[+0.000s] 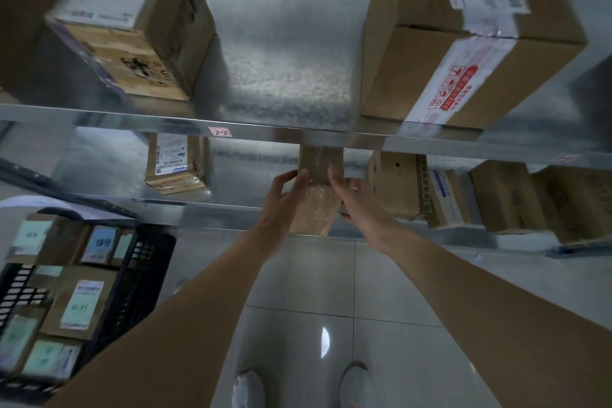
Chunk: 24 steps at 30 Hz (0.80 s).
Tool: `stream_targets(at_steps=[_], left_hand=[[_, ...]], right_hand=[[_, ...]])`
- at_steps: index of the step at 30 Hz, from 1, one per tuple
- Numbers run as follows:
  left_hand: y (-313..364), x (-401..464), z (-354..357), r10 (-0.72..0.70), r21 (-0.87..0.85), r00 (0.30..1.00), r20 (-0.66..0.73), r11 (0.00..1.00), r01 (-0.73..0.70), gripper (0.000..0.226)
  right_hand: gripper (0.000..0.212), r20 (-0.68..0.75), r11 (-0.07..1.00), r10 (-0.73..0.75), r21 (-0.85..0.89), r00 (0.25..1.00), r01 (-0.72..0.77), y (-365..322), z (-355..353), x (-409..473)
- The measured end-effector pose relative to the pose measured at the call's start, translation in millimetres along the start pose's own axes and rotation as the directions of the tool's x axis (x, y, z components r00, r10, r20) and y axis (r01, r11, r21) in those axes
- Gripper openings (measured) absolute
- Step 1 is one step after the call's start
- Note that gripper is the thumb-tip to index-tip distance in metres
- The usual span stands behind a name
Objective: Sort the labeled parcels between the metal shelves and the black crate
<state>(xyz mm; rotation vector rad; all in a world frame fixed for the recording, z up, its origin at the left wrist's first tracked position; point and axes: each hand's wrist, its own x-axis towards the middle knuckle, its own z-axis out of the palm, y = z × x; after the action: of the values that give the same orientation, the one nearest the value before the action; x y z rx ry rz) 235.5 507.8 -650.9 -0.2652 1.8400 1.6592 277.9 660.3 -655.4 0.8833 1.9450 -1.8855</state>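
Observation:
A small brown taped parcel (318, 195) stands on the lower metal shelf (231, 219), its top hidden behind the upper shelf's front rail (265, 132). My left hand (284, 199) holds its left side and my right hand (356, 199) holds its right side, fingers wrapped round the box. The black crate (139, 275) sits on the floor at the lower left, filled with several labelled parcels (79, 303).
The upper shelf carries a labelled box (139, 26) at left and a large box with red-printed tape (463, 43) at right. On the lower shelf stand a labelled parcel (175, 162) at left and several boxes (463, 195) at right. Tiled floor and my shoes lie below.

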Motion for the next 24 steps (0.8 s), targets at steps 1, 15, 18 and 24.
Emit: stream_targets(at_steps=[1, 15, 18, 24], left_hand=[[0.5, -1.8, -1.3, 0.014, 0.016, 1.0, -0.013, 1.0, -0.014, 0.048], [-7.9, -8.4, -21.2, 0.06, 0.138, 0.993, 0.102, 0.988, -0.074, 0.105], [-10.1, -3.7, -17.2, 0.042, 0.079, 0.998, 0.057, 0.996, -0.046, 0.069], [-18.6, 10.8, -11.5, 0.096, 0.055, 0.994, 0.047, 0.994, -0.099, 0.038]], right_hand=[[0.094, -0.011, 1.0, -0.002, -0.006, 1.0, 0.002, -0.4, 0.4, -1.1], [0.099, 0.141, 0.978, -0.148, -0.127, 0.979, 0.167, 11.0, -11.2, -6.7], [0.081, 0.108, 0.984, -0.149, -0.08, 0.983, 0.158, 12.8, -8.2, -5.1], [0.043, 0.049, 0.988, -0.112, -0.102, 0.992, 0.116, 19.0, -9.5, 6.1]])
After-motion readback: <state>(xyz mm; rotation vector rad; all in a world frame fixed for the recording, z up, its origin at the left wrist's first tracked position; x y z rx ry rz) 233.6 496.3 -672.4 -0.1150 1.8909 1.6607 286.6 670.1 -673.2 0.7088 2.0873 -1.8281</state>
